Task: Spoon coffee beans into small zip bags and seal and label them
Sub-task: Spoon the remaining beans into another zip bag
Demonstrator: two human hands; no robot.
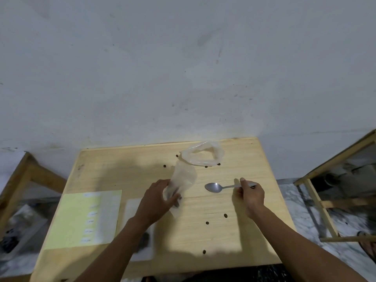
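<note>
With left hand (157,197) gripping the bag (182,181) and right hand (251,195) pinching the spoon (215,187), best hold the mouth wide before scooping.

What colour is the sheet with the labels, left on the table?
Pale yellow-green sheet, white labels; seen in the head view.

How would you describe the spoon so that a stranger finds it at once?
Start at the light wooden table by the white wall. Right of its centre, the right hand holds a metal spoon by the handle, bowl pointing left. It is the only shiny metal thing among clear plastic bags and scattered beans.
</note>
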